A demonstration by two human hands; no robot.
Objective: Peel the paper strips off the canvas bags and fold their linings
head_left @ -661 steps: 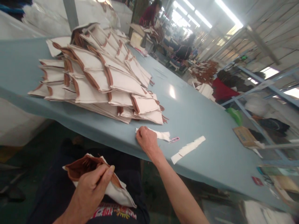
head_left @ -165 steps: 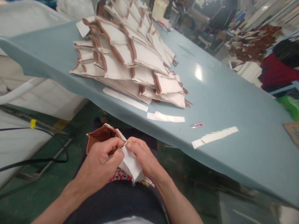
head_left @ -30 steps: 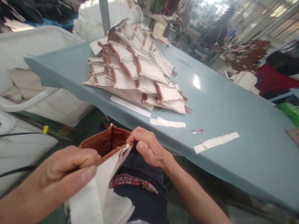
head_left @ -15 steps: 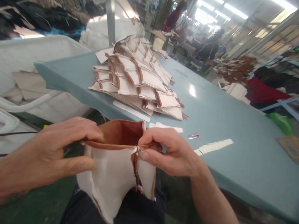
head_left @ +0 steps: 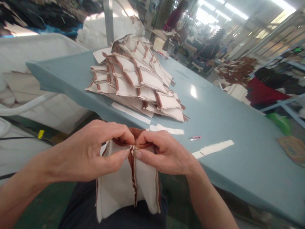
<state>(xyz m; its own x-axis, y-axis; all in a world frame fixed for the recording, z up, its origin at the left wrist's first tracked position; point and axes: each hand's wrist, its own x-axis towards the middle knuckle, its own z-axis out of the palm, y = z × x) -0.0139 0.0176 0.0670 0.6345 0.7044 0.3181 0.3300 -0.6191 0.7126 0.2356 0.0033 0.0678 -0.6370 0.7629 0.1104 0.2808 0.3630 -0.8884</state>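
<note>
Over my lap hangs a sewn fabric piece (head_left: 114, 187), cream outside and brown inside, with its mouth at the top and a seam running down the front. My left hand (head_left: 102, 149) pinches its upper rim just left of that seam. Close beside it, my right hand (head_left: 162, 152) grips the rim on the seam's right side. Both thumbs lie on the cream face, with the fingers bent over the brown edge. The fingertips of the two hands nearly meet, and part of the rim is hidden behind them.
A blue-grey table (head_left: 214, 111) carries a heap of similar cream pieces (head_left: 147, 92), pale strips (head_left: 131, 114) and small pink-handled thread snips (head_left: 195, 138). White bins (head_left: 59, 44) stand at left. Co-workers sit in the background. A cardboard piece (head_left: 290, 149) lies at the right.
My left hand has moved right along the rim, from the left corner to the front seam beside my right hand. The piece's mouth has narrowed, and its front now hangs straighter.
</note>
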